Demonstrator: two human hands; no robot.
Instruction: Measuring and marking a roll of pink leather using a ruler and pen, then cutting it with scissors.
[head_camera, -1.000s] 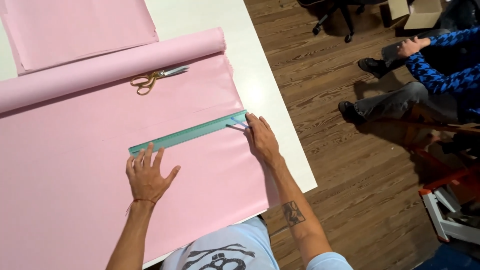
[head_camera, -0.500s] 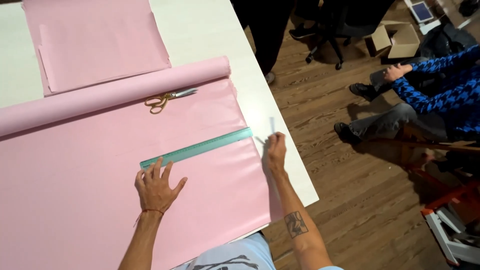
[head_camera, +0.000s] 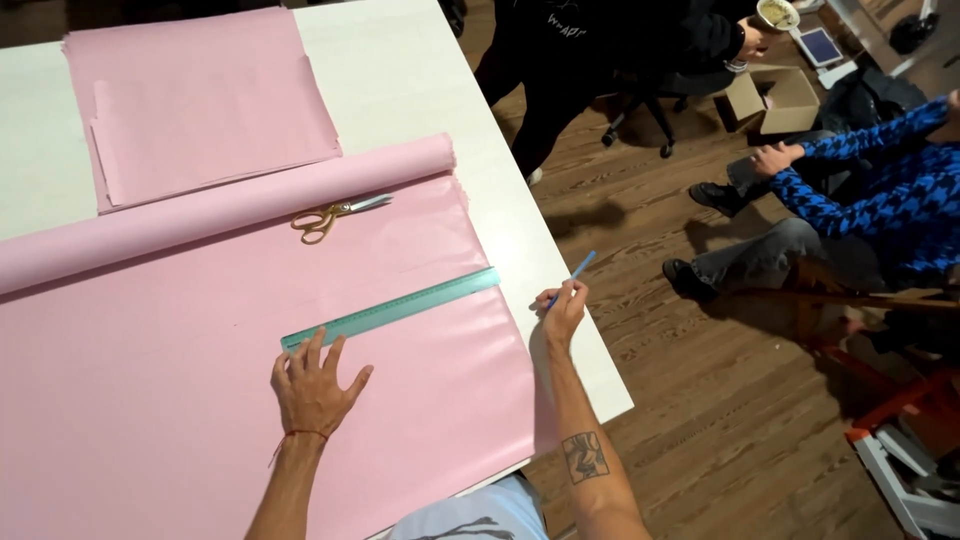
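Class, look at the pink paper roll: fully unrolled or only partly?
Partly. The pink paper lies spread flat, but a rolled tube remains beside the scissors.

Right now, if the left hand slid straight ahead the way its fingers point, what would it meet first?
The teal ruler. The left hand lies flat on the pink paper, fingertips at or just short of the ruler's near edge; whether they already touch is unclear.

The pink paper roll (head_camera: 230, 205) runs off the frame's left edge; the left hand (head_camera: 312, 385) covers the green ruler's (head_camera: 395, 308) near end.
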